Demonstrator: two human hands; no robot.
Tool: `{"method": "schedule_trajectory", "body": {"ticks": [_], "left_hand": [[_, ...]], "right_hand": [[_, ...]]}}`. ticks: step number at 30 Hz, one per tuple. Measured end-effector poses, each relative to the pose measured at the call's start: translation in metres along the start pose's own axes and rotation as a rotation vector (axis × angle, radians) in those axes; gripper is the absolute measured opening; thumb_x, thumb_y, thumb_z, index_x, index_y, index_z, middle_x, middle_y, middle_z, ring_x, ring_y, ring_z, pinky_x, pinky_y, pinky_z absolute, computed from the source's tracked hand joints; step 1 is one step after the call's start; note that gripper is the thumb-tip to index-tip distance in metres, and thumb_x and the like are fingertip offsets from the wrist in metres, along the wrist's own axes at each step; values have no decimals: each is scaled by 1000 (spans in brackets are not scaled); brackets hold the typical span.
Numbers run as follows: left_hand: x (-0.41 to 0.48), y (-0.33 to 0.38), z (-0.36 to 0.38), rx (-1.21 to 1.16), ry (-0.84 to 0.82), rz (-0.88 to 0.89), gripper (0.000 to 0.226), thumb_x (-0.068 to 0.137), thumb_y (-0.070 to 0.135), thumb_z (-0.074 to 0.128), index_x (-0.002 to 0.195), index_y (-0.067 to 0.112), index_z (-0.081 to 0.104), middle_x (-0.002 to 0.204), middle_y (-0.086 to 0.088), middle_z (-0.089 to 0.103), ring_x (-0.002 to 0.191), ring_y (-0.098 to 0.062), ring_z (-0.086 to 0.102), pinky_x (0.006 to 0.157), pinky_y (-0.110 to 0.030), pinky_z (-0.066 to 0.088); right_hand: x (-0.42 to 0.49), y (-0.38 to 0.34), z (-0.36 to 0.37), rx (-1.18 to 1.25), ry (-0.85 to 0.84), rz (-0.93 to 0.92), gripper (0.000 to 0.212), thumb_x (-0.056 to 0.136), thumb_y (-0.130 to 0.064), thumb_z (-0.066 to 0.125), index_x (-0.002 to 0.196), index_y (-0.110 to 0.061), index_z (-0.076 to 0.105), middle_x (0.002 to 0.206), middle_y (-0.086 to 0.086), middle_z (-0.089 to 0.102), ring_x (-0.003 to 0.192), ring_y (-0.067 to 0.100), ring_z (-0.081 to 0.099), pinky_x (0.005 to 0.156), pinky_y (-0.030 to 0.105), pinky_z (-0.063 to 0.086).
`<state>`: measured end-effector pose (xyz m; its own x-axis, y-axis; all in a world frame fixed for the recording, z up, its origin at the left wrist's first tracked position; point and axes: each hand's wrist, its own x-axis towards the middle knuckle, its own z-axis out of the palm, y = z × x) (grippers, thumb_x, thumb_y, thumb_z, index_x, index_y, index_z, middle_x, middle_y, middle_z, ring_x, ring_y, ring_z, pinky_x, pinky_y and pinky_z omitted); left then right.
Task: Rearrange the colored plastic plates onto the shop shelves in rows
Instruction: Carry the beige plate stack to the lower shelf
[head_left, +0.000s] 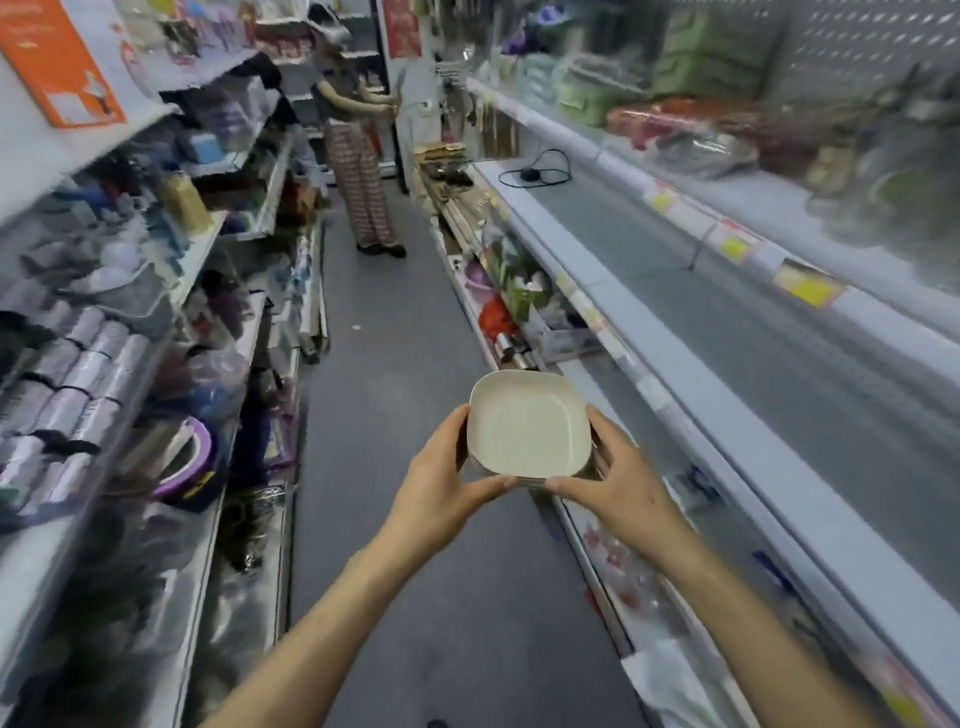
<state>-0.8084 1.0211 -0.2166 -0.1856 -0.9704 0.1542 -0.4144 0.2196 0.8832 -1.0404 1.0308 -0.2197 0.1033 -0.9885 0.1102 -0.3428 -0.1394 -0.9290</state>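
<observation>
So right now I've got both hands out in front of me over the dark grey aisle floor (395, 338), holding a cream square plastic plate (527, 426) with rounded corners between them. It's in mid-air, roughly level, open side up, not touching any shelf. I can see a few thin edges peeking out under its near rim, so there may be more plates stacked below, but I can't tell how many.

My left hand (441, 483) grips the left side, fingers curled round the edge and thumb along the near rim. My right hand (618, 483) does the same on the right side. The two thumb tips sit near each other at the front edge, not quite touching.

The long grey metal shelf (779, 374) runs along my right, just beside the plate. A black cable (535, 174) is coiled at its far end, and yellow and pink price labels (732, 244) are stuck on the edge of the shelf above it. The left shelves are packed with goods, including silvery rolls (78, 374) and a purple ring-shaped thing (192, 457), all pretty blurry. There's an orange sign (57, 57) top left, and another person in patterned trousers (363, 192) stands at the far end of the aisle.
</observation>
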Motion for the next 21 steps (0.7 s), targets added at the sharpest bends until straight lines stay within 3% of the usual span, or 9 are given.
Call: {"method": "schedule_trajectory", "body": {"ticks": [5,8,10,11,15,18,21], "left_hand": [[44,12,97,-44,-286,51,86,76,32,91,148,35,43,141,23,56,131,6,52,110,-26,46],[62,18,149,-54,-438,120,82,77,39,90,145,34,45,137,25,57,127,9,53,102,-16,47],[69,20,179,-67,-528,150,82,76,42,89,144,34,44,136,23,57,127,6,54,103,-20,49],[72,22,194,-71,-573,163,81,76,42,89,143,36,44,137,21,57,127,4,55,104,-22,49],[72,36,252,-112,-741,238,71,78,28,89,127,51,43,126,27,57,117,14,55,92,-7,44],[64,42,290,-130,-872,288,75,78,31,89,138,38,45,131,22,58,122,3,57,97,-17,48],[52,51,322,-127,-972,350,77,78,33,88,140,36,43,134,19,58,122,-1,59,99,-27,52]], "right_hand": [[-48,48,-71,27,256,191,83,62,-42,88,130,-67,47,131,-32,61,127,-2,56,107,36,49],[-76,66,-102,-4,401,270,86,64,-30,89,138,-52,51,138,-20,60,129,3,57,110,42,49],[-97,79,-118,-28,462,336,93,65,-35,89,147,-45,47,145,-14,55,134,4,53,115,43,45],[-108,85,-125,-41,501,373,98,64,-39,89,150,-44,44,149,-14,52,137,5,50,116,43,43],[-150,96,-145,-91,663,479,96,63,-38,88,149,-47,44,149,-15,49,137,11,51,114,44,46],[-182,100,-152,-122,785,537,96,66,-29,91,148,-46,45,146,-12,49,130,10,57,106,37,53],[-218,103,-155,-156,879,596,91,69,-28,93,146,-45,46,142,-13,50,124,6,59,100,28,54]]}}
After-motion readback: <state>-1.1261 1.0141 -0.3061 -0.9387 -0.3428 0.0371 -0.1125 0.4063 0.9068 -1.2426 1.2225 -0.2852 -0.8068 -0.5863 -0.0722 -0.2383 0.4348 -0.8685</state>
